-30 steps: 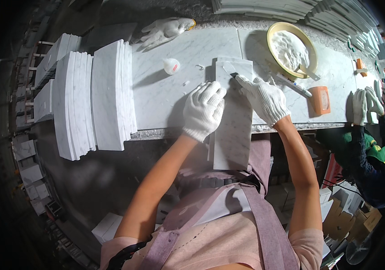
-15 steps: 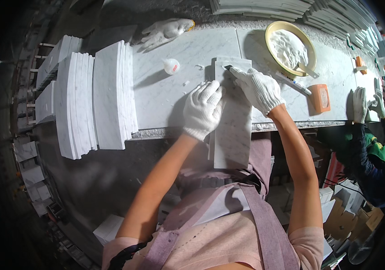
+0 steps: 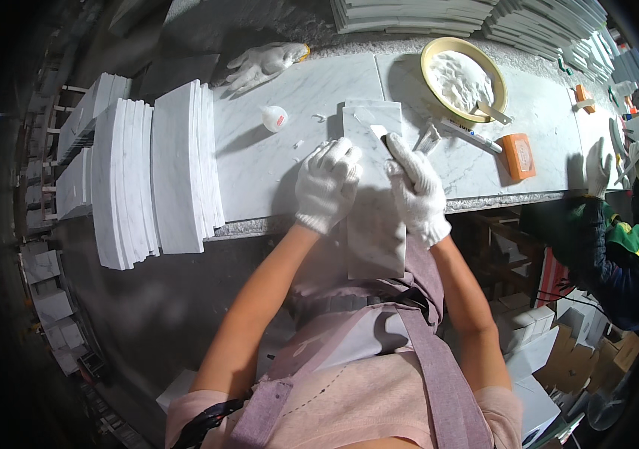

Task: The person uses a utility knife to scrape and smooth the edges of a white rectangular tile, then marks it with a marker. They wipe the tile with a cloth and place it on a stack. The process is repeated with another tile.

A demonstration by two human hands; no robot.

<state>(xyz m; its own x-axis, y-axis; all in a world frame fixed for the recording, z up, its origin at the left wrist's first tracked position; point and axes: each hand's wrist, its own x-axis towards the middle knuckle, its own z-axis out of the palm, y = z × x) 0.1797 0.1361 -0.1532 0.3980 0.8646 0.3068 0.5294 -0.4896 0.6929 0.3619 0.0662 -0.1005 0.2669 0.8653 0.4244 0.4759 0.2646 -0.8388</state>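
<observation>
A narrow grey-veined marble slab point(image 3: 375, 247) lies lengthwise before me, its near end sticking out past the bench edge. My left hand point(image 3: 328, 183), in a white knit glove, is curled against the slab's left edge; its fingertips are partly hidden. In my gloved right hand point(image 3: 418, 187) is a small putty knife point(image 3: 379, 135), its pale blade over the slab's far part and its handle mostly covered by my fingers. A crumpled whitish scrap point(image 3: 428, 140) lies just beyond that hand. A yellow bowl point(image 3: 504, 90) of white paste or powder stands at the far right, a flat tool leaning in it.
A marker pen point(image 3: 472, 136) and an orange block point(image 3: 517, 157) lie to the right, a small white bottle point(image 3: 274, 118) to the left. Behind it is a loose glove point(image 3: 267, 66). Stacked slabs point(image 3: 185, 165) stand at left. A co-worker's gloved hand point(image 3: 598, 168) is at far right.
My right hand has drawn back toward me from the slab's far end, turning so the knife's pale blade shows. The scrap has come into sight. My left hand stays at the slab's left edge.
</observation>
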